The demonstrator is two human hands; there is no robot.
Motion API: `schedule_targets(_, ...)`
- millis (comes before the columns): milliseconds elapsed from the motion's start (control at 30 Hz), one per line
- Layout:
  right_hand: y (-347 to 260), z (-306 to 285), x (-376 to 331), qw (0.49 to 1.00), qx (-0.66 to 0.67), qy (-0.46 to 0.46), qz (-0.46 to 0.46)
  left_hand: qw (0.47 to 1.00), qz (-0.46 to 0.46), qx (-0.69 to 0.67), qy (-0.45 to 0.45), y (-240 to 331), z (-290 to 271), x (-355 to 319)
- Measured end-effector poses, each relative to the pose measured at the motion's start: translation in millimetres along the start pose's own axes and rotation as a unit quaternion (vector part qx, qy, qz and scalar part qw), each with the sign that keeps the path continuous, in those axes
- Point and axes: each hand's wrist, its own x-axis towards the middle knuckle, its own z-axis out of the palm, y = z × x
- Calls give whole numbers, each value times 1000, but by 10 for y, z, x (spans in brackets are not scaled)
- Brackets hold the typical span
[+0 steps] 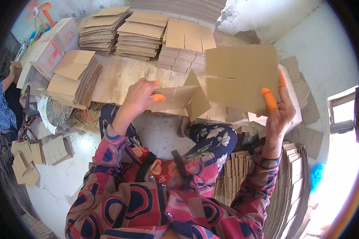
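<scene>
Hands hold a flat cardboard box blank (227,83) at frame centre: left hand (137,97) pinches its folded flap, right hand (279,107), orange finger cots (268,98) on, grips its right edge. Stacked cardboard blanks (141,34) lie above.

Browns of cardboard, bright cloth, and orange fingertips

The cardboard sheet (241,77) is plain tan-brown, as are the flat stacks (143,34) behind it; orange finger covers sit on the right hand (278,109) and left hand (141,97); the jacket (147,207) swirls in red, navy and brown with pink; the trousers (213,137) are dark blue with pale flowers; the floor (64,179) is pale grey.
</scene>
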Motion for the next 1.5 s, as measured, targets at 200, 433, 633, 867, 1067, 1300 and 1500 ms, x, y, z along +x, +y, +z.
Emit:
schedule_targets(200, -220, 363, 88, 989, 78, -111, 54, 995, 43, -84, 25, -43, 280, 66)
schedule_targets(433, -106, 627, 210, 987, 51, -153, 3, 995, 44, -85, -9, -111, 295, 100)
schedule_targets(633, -32, 687, 336, 984, 60, -165, -5, 990, 65, -122, 12, -114, 278, 92)
schedule_targets(867, 147, 1114, 128, 963, -40, -230, -136, 992, 69, -105, 2, -48, 339, 114)
schedule_targets(1067, 430, 1513, -388, 879, -200, -412, -132, 995, 53, -81, -1, 53, 390, 90)
schedule_targets(1300, 262, 1404, -446, 891, -272, -356, -72, 998, 43, -51, 22, 44, 446, 61)
schedule_targets(1500, 420, 1252, -293, 911, -314, -223, -146, 996, 60, -51, 51, 93, 435, 44)
